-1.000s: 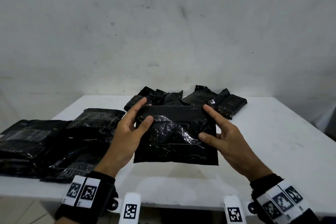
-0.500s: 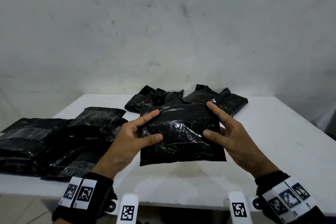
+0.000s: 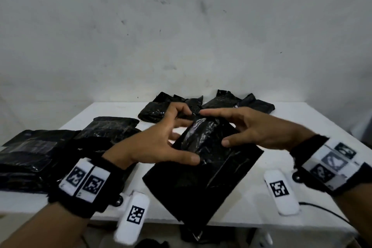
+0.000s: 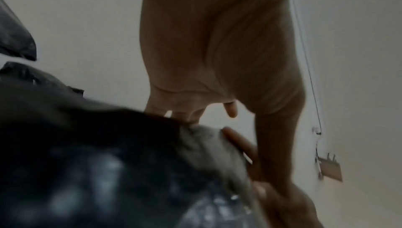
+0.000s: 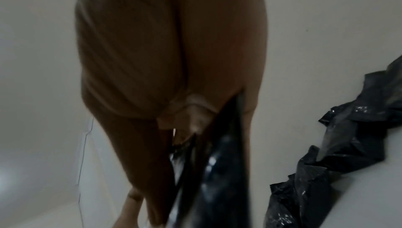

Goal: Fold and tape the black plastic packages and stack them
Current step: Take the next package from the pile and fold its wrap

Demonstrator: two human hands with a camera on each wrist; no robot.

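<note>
A black plastic package [image 3: 203, 169] is held slantwise over the front of the white table [image 3: 302, 127], its flat tail hanging past the near edge. My left hand [image 3: 181, 137] grips its upper left side, with the thumb across the face and the fingers curled at the top end. My right hand [image 3: 217, 127] pinches the upper right side between thumb and long fingers. Both sets of fingertips almost meet at the top corner. The left wrist view shows the package [image 4: 108, 163] blurred under my palm. In the right wrist view the package [image 5: 217, 171] runs between thumb and fingers.
A stack of flat black packages [image 3: 40, 153] fills the table's left side. A loose pile of crumpled black packages [image 3: 201, 104] lies at the back centre, also seen in the right wrist view as a pile [image 5: 337, 163]. A grey wall stands behind.
The package has turned from level to slanted and come down toward the table's front edge. Both hands shifted up its sides, so that their fingers meet at its top end.
</note>
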